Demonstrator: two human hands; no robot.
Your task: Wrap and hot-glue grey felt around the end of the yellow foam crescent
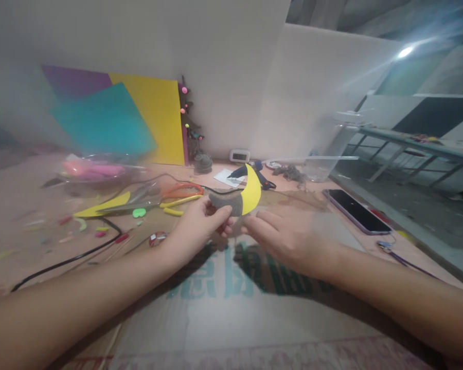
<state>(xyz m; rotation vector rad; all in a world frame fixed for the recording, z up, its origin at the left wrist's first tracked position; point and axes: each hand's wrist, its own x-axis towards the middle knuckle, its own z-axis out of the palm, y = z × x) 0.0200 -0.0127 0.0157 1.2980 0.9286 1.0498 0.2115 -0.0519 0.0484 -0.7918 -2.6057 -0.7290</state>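
A yellow crescent (252, 192), its lower left part covered in grey material (230, 202), is raised above the table in the middle. My left hand (204, 218) pinches the grey part between thumb and fingers. Close to the crescent's lower edge is my right hand (283, 236), its fingers curled together; whether they hold anything is too blurred to tell. Behind the crescent lies a dark blue glue gun (268, 184), partly hidden by it.
Orange-handled scissors (183, 190) and yellow-handled scissors (177, 205) lie left of centre, near a black cable (73, 255). A phone (357, 211) is at the right. Coloured sheets (162, 113) lean on the back wall. A small clock (239, 155) stands behind.
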